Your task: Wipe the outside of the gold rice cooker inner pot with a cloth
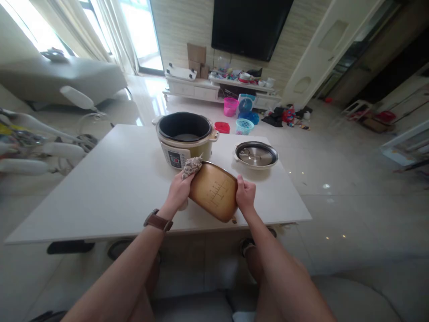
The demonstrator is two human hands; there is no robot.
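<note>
A golden inner pot [214, 190] with measuring marks on its side is tilted in the air above the near edge of the white table. My left hand [181, 188], with a watch at the wrist, holds a patterned cloth [192, 167] against the pot's left rim. On the right, my right hand [245, 192] is closed on the pot's other side. Just behind stands the body of an electric cooker [172, 154], its dark cavity uncovered and a control panel on its front. Its round lid [256, 155] lies with the metal inner side up at the table's right.
The white table [100, 192] fills the middle. Beyond it on the floor are a pink basket [230, 107], a light blue basket [244, 127] and a red container [222, 128]. A cluttered white cabinet [197, 89] lines the wall. A rack with white padded arms [63, 150] stands at left.
</note>
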